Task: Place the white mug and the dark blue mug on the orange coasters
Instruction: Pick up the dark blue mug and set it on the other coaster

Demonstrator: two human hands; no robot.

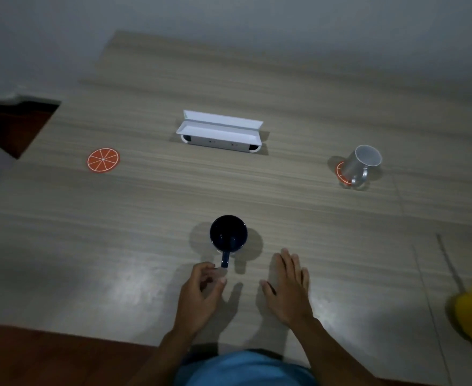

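Head view: white mug (362,164) sits on one orange coaster (341,174), I think. Blue mug (228,235) waits mid table. Left hand (201,291), fingers curled, empty, is by its handle; right hand (289,285) flat, wide. Next: grab handle, carry to 2nd coaster (103,160).

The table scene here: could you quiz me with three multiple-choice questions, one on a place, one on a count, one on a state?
1. Where is the white mug?
A. On the right coaster
B. On the white box
C. In a hand

2. How many orange coasters show?
A. One
B. Two
C. Four

3. What is the left hand doing?
A. Lying flat
B. Lifting the dark blue mug
C. Curled near that mug's handle

Answers: 1 A, orange rim under it; 2 B, the left coaster lies bare; 3 C, fingers bent beside the handle, mug on the table.
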